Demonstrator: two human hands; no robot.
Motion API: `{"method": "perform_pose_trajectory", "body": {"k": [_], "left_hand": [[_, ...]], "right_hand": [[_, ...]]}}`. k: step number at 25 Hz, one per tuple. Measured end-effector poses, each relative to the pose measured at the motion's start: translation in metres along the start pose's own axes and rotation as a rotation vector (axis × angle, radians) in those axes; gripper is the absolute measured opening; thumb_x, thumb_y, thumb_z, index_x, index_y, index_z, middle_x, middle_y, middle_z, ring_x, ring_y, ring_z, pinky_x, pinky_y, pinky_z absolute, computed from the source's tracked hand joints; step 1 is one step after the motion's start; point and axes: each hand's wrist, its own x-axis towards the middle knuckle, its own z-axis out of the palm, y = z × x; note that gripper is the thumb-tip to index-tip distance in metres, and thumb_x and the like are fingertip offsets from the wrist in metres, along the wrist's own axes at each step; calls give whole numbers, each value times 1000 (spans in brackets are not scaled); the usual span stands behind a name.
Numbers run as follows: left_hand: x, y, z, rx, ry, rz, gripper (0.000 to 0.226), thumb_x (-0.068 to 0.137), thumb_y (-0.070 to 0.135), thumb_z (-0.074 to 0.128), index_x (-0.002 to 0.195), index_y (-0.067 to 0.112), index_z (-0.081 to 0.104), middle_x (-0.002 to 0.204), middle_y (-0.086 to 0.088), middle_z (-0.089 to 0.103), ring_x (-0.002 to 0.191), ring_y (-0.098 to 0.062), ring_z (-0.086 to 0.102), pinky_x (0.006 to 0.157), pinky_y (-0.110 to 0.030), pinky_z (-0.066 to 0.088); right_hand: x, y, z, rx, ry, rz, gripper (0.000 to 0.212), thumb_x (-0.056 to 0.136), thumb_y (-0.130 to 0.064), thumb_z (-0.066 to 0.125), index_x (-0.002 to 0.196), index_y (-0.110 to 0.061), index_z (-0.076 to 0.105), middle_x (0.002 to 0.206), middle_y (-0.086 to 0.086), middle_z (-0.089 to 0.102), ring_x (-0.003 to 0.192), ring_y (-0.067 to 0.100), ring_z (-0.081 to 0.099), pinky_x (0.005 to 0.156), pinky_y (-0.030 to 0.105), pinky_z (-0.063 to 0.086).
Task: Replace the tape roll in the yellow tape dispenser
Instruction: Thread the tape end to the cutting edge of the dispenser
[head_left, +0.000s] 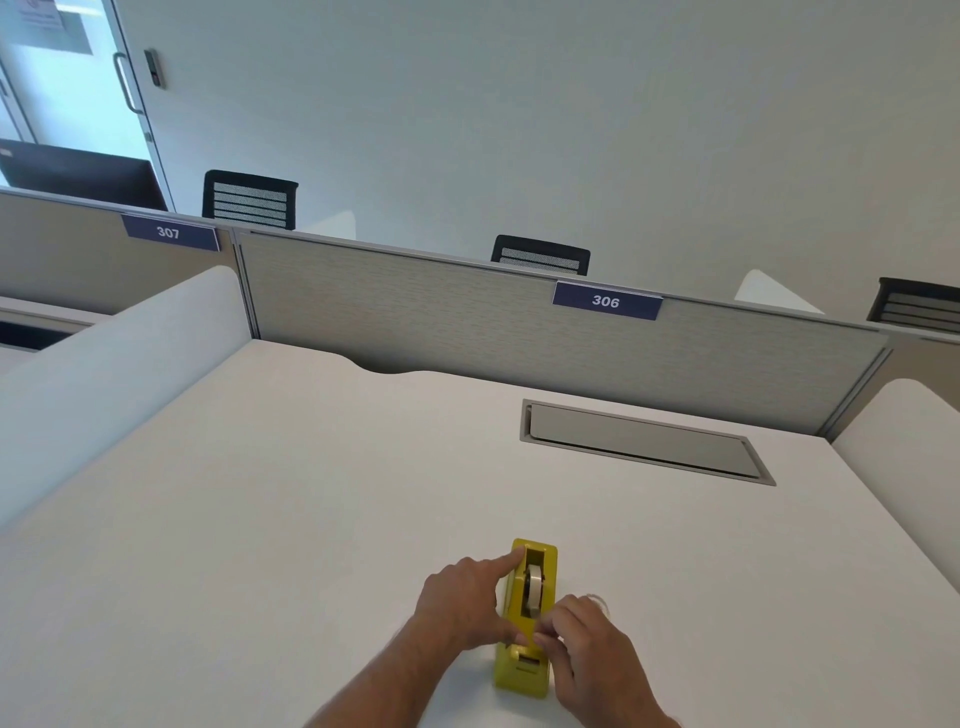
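Yellow tape dispenser (525, 618) on the white desk (291, 493), near its front edge, both hands on it.

Its right flank is hidden behind the right hand (589, 654), whose fingertips pinch at the cutter end; what they pinch is unclear. A pale tape roll (534, 586) sits upright in the slot. The left hand (465, 603) spreads along the left side, forefinger at the far end.

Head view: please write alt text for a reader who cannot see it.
Two hands work on a yellow tape dispenser holding a tape roll on a white desk: the left hand steadies its side, the right hand pinches near the cutter end. A grey partition labelled 306 stands behind.

White desk (260, 519), grey partition (415, 312), perhaps chairs (249, 200).
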Motion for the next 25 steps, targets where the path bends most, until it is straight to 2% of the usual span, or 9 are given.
{"method": "perform_pose_trajectory", "body": {"k": [7, 13, 22, 25], "left_hand": [[-2, -1, 3, 47, 36, -8, 103, 70, 71, 75, 152, 53, 15, 123, -1, 70, 112, -23, 66, 92, -41, 57], [-4, 1, 2, 64, 44, -9, 101, 73, 71, 73, 153, 51, 14, 133, -3, 63, 118, -25, 62, 94, -41, 54], [-3, 2, 2, 57, 27, -14, 102, 74, 68, 74, 154, 51, 13, 140, -4, 59, 124, -26, 59, 98, -42, 52], [-3, 2, 3, 52, 22, -22, 103, 73, 69, 75, 153, 51, 13, 140, -4, 60, 123, -26, 60, 98, -42, 53]], "right_hand": [[-9, -8, 0, -30, 1, 9, 18, 86, -40, 48, 75, -30, 59, 74, -14, 56, 69, 1, 45, 52, 3, 28], [-11, -10, 4, -45, 9, -4, 15, 85, -37, 55, 75, -28, 61, 75, -13, 55, 71, 2, 43, 52, 5, 30], [-18, -13, 1, -51, 98, -116, 17, 83, -34, 60, 80, -22, 72, 74, -6, 59, 69, 11, 47, 48, 18, 44], [-20, -15, 3, -133, 160, -176, 32, 95, -34, 49, 79, -19, 72, 71, -4, 58, 66, 14, 46, 48, 17, 38]]}}
